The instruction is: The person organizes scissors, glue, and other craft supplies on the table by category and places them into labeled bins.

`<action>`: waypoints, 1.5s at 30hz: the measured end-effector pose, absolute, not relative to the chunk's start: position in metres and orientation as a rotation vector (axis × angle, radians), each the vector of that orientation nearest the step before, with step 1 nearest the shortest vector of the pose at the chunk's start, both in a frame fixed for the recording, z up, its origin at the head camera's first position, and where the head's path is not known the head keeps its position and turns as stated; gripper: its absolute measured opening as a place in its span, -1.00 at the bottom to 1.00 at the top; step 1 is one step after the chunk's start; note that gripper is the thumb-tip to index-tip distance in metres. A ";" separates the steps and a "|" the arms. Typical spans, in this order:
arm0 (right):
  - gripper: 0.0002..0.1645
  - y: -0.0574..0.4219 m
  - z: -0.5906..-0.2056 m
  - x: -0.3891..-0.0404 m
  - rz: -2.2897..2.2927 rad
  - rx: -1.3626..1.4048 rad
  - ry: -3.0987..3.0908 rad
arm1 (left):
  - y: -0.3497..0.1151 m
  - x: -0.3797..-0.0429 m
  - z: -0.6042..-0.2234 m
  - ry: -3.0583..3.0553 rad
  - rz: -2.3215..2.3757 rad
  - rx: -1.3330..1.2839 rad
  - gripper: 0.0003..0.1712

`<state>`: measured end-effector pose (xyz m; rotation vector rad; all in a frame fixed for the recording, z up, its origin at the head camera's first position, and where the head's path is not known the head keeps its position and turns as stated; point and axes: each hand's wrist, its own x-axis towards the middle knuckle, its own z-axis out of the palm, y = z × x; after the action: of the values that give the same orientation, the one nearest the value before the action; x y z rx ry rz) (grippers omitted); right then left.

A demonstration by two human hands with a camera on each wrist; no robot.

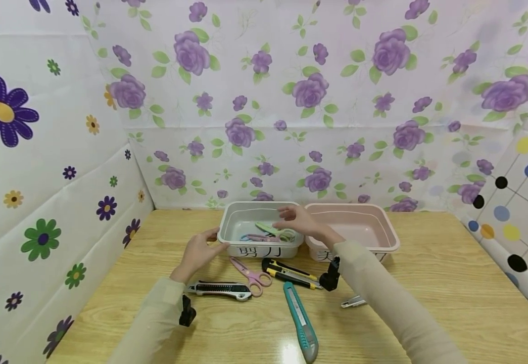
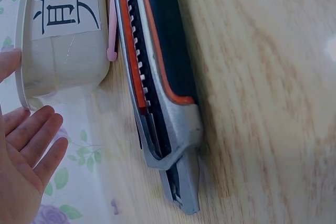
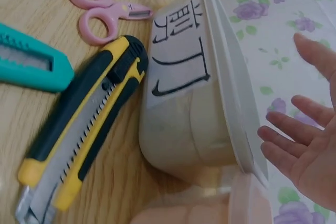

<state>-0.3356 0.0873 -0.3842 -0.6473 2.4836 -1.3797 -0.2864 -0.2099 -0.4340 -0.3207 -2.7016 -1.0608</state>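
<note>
A pale grey bin (image 1: 232, 249) with a character label holds green-handled scissors (image 1: 268, 229), pink scissors (image 1: 260, 238) and a blue-looped piece. My left hand (image 1: 197, 254) touches the bin's left end, thumb by the front rim and fingers extended along the side; the left wrist view shows these fingers loosely spread. Over the bin's right side hovers my right hand (image 1: 301, 222), its fingers relaxed and apart with nothing between them. Pink scissors (image 1: 252, 276) lie on the table before the bin, beside a yellow-and-black utility knife (image 1: 291, 274).
A pink bin (image 1: 359, 215) adjoins the grey one on the right. A silver-and-black utility knife (image 1: 220, 289) lies by my left wrist, a teal box cutter (image 1: 301, 321) nearer the front. Partly under my right forearm is a small silver cutter (image 1: 352, 302). Floral sheets stand behind.
</note>
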 end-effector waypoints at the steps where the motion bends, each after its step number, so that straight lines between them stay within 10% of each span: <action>1: -0.25 0.090 -0.384 -0.336 -1.381 -0.629 2.478 | -0.209 -0.287 -0.434 -2.702 -1.062 -0.320 -0.30; 45: -0.39 0.082 -0.423 -0.246 -1.297 -0.966 2.411 | -0.208 -0.287 -0.434 -2.703 -1.071 -0.304 -0.29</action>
<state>-0.2464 0.0818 -0.4227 -0.9659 2.4108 -1.2972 -0.2868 -0.2077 -0.4340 -0.3039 -2.7032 -1.0707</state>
